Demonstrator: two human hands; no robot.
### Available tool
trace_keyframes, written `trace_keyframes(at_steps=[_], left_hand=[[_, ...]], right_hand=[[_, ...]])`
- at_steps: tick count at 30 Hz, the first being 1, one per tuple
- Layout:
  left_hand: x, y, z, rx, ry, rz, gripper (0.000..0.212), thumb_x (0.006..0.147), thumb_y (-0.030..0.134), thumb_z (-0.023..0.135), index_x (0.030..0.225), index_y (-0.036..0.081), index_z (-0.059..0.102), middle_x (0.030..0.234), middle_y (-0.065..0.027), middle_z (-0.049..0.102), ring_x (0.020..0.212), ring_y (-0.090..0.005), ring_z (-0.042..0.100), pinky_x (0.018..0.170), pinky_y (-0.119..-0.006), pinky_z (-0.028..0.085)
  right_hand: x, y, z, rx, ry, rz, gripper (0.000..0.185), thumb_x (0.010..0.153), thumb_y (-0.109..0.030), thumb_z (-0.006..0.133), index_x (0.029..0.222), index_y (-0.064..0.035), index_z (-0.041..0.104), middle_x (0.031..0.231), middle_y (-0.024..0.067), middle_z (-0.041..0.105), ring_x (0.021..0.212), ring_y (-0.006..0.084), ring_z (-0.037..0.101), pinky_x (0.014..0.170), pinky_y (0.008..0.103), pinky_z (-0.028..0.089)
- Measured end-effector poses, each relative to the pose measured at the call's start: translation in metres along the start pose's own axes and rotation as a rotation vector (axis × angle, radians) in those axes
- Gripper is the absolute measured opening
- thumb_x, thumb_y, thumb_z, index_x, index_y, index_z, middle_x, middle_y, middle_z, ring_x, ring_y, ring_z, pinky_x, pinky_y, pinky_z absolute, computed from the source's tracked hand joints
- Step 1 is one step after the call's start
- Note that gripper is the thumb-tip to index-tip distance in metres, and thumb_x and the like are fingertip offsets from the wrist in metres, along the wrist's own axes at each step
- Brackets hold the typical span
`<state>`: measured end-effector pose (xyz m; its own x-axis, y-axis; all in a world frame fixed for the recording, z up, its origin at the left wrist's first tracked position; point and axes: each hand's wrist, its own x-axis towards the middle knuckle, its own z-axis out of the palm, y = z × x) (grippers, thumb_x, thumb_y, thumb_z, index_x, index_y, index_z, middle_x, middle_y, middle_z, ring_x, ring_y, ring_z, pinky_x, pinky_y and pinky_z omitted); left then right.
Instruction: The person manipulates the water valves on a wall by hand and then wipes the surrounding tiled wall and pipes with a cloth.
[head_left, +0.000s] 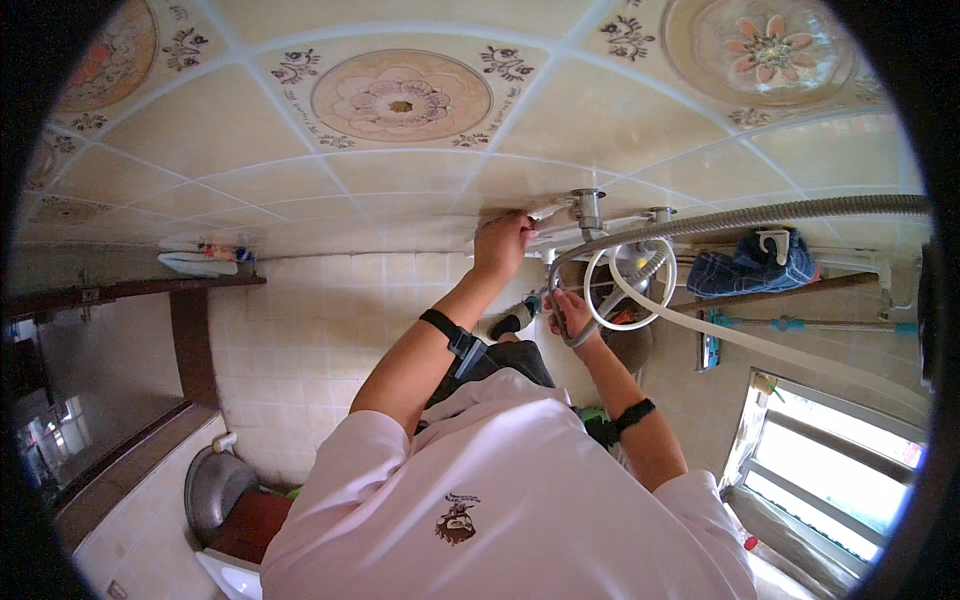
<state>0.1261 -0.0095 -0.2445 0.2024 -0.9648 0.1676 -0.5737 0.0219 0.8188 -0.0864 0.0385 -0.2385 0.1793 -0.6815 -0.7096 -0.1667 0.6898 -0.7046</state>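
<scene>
My left hand is raised to the tiled wall, its fingers bent at a small pale fitting left of a chrome wall mount; what lies between the fingers is hidden. Lower and to the right, my right hand has its fingers around a bend of the ribbed metal shower hose. The hose runs off along the wall to the right. A white plastic hose hangs in loops beside my right hand. A second chrome wall mount stands right of the first.
A blue checked cloth hangs on the wall at right, above a pole with blue fittings. A window is at lower right. A dark-framed mirror or glass pane, a metal basin and a shelf with folded cloth lie to the left.
</scene>
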Motion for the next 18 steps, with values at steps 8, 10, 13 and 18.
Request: trace_keyframes(at_steps=[8, 10, 13, 18], left_hand=[[-0.007, 0.03, 0.003, -0.377, 0.284, -0.093, 0.017, 0.084, 0.018, 0.064, 0.094, 0.004, 0.068, 0.085, -0.0164, 0.067, 0.077, -0.0326, 0.064, 0.07, -0.039, 0.05], [-0.006, 0.043, -0.003, -0.441, 0.225, -0.167, 0.019, 0.085, 0.018, 0.062, 0.096, 0.003, 0.067, 0.086, -0.0169, 0.067, 0.078, -0.0311, 0.065, 0.07, -0.038, 0.05], [-0.004, 0.045, -0.001, -0.581, 0.201, -0.203, 0.02, 0.087, 0.018, 0.06, 0.097, 0.001, 0.066, 0.087, -0.0169, 0.067, 0.078, -0.0288, 0.066, 0.07, -0.036, 0.05], [0.002, 0.07, -0.02, -0.652, 0.248, -0.189, 0.017, 0.088, 0.015, 0.059, 0.098, 0.002, 0.065, 0.088, -0.0156, 0.067, 0.078, -0.0261, 0.066, 0.07, -0.033, 0.05]], right_hand=[[-0.004, 0.006, -0.008, 0.05, -0.021, 0.003, 0.034, 0.096, -0.036, 0.05, 0.093, -0.0024, 0.057, 0.077, 0.0066, 0.059, 0.053, 0.0123, 0.052, 0.043, 0.025, 0.039], [-0.003, 0.005, -0.006, 0.022, -0.001, 0.019, 0.033, 0.096, -0.035, 0.05, 0.093, -0.0028, 0.057, 0.078, 0.0068, 0.06, 0.054, 0.0124, 0.052, 0.043, 0.0252, 0.039], [-0.005, 0.004, -0.002, -0.005, -0.033, -0.009, 0.033, 0.096, -0.034, 0.051, 0.093, -0.0026, 0.057, 0.077, 0.0062, 0.06, 0.054, 0.0126, 0.052, 0.043, 0.0252, 0.039], [-0.007, 0.005, 0.002, 0.016, -0.047, 0.025, 0.031, 0.097, -0.033, 0.049, 0.093, -0.0026, 0.057, 0.077, 0.0056, 0.06, 0.054, 0.0126, 0.052, 0.043, 0.0251, 0.039]])
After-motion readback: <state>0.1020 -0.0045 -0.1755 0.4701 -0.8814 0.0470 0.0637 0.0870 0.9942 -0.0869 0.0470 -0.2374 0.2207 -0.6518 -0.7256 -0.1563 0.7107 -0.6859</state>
